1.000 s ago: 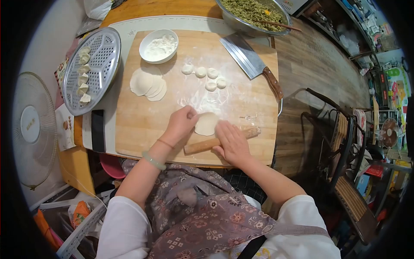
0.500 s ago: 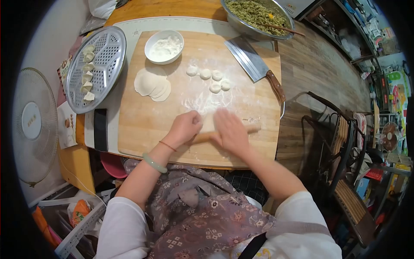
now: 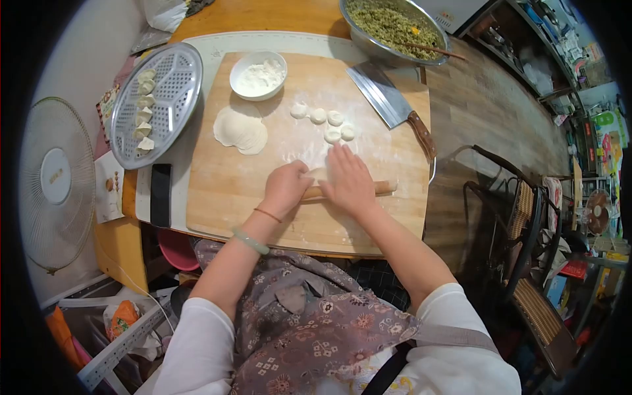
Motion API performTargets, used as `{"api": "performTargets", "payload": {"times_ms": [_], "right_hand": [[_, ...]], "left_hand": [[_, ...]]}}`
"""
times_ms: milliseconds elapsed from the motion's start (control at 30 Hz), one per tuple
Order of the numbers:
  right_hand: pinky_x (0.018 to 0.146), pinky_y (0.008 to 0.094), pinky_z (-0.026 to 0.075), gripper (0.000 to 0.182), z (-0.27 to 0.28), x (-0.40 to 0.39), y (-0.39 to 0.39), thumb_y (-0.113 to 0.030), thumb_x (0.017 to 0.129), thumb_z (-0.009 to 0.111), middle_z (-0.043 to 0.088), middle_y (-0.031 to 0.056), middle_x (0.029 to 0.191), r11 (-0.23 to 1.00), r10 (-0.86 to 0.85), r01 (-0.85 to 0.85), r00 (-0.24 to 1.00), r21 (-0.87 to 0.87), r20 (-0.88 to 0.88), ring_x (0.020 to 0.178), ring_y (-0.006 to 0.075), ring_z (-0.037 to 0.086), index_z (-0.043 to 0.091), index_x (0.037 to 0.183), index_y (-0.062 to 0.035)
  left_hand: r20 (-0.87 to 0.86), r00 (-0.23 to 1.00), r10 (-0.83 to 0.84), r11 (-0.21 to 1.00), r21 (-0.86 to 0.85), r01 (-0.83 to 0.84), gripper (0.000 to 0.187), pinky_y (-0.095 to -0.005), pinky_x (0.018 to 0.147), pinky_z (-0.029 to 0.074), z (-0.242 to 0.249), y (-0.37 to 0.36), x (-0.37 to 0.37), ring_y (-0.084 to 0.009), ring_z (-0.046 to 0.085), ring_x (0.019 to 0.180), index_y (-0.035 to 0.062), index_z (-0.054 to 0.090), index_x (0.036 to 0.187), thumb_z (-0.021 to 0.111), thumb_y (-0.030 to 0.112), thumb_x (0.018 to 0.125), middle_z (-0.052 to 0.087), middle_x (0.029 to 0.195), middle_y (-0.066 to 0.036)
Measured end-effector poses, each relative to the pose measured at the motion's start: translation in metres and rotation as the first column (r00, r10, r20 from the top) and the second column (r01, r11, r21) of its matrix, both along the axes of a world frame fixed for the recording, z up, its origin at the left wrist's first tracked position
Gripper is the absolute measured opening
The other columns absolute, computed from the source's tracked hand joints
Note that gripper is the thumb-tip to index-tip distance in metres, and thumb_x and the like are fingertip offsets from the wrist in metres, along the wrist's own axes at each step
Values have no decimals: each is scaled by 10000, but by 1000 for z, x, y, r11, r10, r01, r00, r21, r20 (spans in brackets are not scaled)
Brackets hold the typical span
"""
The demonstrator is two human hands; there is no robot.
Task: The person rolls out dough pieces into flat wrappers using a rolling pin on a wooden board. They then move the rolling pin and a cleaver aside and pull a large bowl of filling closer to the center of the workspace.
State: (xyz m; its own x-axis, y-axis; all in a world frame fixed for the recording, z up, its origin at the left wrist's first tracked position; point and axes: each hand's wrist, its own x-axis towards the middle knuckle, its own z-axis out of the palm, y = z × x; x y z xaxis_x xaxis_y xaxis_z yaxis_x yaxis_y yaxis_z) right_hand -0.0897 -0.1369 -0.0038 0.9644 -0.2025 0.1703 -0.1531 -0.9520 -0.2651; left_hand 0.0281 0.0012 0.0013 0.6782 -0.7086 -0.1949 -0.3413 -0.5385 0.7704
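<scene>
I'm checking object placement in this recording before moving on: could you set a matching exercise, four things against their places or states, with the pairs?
1. Light-brown cylindrical wooden rolling pin
2. Round white bowl
3. Rectangular silver cleaver with brown handle
4. Silver perforated metal tray

A. Holding white powder
B. Left of the pale wooden board, bearing a row of pale dumplings
C. Under the right hand
D. By the board's far right corner

Pairs: 1-C, 2-A, 3-D, 4-B

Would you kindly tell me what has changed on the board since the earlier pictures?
The right hand has moved forward, and the rolling pin has moved forward under it, toward the dough wrapper. The left hand stays by the wrapper; the cleaver, flour bowl and dough balls lie as before.
</scene>
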Motion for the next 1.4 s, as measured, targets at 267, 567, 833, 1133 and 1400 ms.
{"api": "performTargets", "payload": {"times_ms": [267, 567, 833, 1133, 1400], "right_hand": [[1048, 408, 283, 605, -5, -79, 27, -340, 814, 599, 449, 117, 1359, 995, 99, -99, 995, -2, 22, 1268, 251, 405, 434, 1320, -51], [1026, 384, 299, 509, -6, -73, 29, -274, 817, 593, 521, 87, 1268, 998, 39, -42, 997, 47, 63, 1196, 222, 465, 485, 1275, -80], [1014, 374, 312, 466, -8, -74, 29, -248, 828, 582, 532, 72, 1246, 997, 26, -32, 996, 68, 88, 1183, 208, 473, 502, 1261, -94], [954, 381, 362, 396, -10, -73, 9, -200, 805, 573, 554, 88, 1151, 986, 132, -145, 982, 87, 136, 1086, 230, 524, 552, 1194, -130], [1036, 445, 311, 512, -2, -24, -21, -259, 835, 575, 410, 208, 1356, 997, -82, 81, 996, 18, 42, 1266, 347, 377, 467, 1290, -52]], "left_hand": [[-880, 474, 25, 783, -278, -557, 197, -316, 790, 494, -27, 16, -2, -152, 581, 883, 22, 540, 1079, 532, 142, 922, 590, 995, -50], [79, 809, 582, 733, -482, -480, 306, -349, 997, 396, 0, 22, 100, -240, 491, 1155, 10, 473, 1189, 486, 29, 884, 536, 1177, -128], [677, 710, -193, 981, 106, 165, 381, -392, 988, 388, -21, -68, 86, -371, 452, 1183, 21, 527, 1176, 536, 25, 795, 500, 1255, -225], [-257, 966, -40, 998, -54, 27, 180, -237, 648, 483, 7, -33, -6, -111, 599, 730, 6, 622, 920, 681, 117, 791, 653, 814, -67], [76, 987, -140, 988, -53, 144, 146, -351, 696, 489, 2, -31, -31, -265, 607, 727, 25, 661, 862, 640, 157, 802, 635, 804, -150]]}}
